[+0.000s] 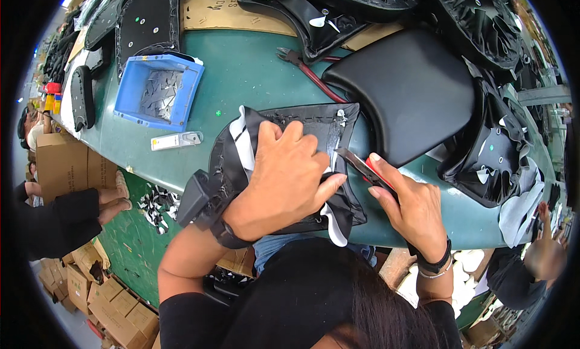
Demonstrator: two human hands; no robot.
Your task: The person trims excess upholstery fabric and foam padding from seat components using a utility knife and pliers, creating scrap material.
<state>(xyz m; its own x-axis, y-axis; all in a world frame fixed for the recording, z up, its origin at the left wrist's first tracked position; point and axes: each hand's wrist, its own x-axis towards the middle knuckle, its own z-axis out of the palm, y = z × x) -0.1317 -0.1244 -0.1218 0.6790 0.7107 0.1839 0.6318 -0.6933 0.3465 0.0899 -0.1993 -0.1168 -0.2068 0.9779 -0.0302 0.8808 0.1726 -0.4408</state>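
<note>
A black upholstered pad (314, 116) lies underside up at the near edge of the table, its cover folded over the rim. White-backed strips of cover (243, 145) stick up from it. My left hand (287, 168) presses on the pad, fingers curled on the cover material and thumb stretched to the right; the fingertips are hidden. My right hand (414, 207) is closed around a utility knife (368, 168) with red on its dark body. The knife's tip points up-left at the pad's right part, close to a pale strip there.
A smooth black cushion (411, 89) lies right of the pad, beside red-handled cutting pliers (308, 74). A blue bin (124, 95) holds flat grey pieces; a small clear case (176, 141) is near it. More black pads surround the green table (229, 59). Other people stand left and right.
</note>
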